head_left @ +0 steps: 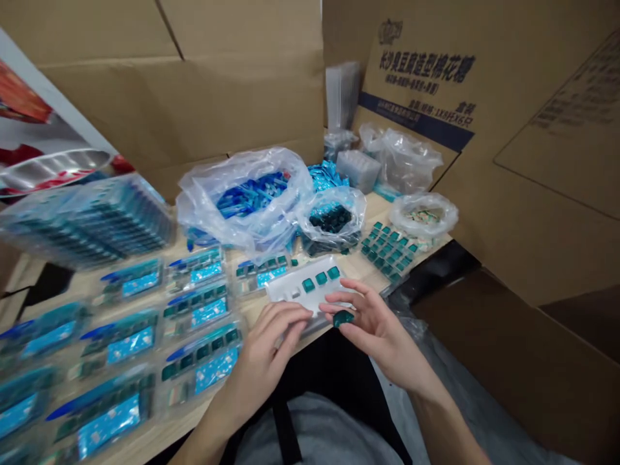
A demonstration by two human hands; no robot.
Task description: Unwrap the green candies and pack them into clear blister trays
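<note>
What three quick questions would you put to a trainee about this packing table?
1. True or false: the right hand holds a dark green square piece.
2. How many green pieces show in the white tray?
3. Which bag holds the blue packets: the large plastic bag or the small plastic bag?

Key: 1. True. 2. Three. 3. The large plastic bag.

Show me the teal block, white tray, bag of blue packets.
Teal block (343, 318): head view, top face.
White tray (285, 290): head view, bare left end.
Bag of blue packets (245, 200): head view, clear plastic front.
</note>
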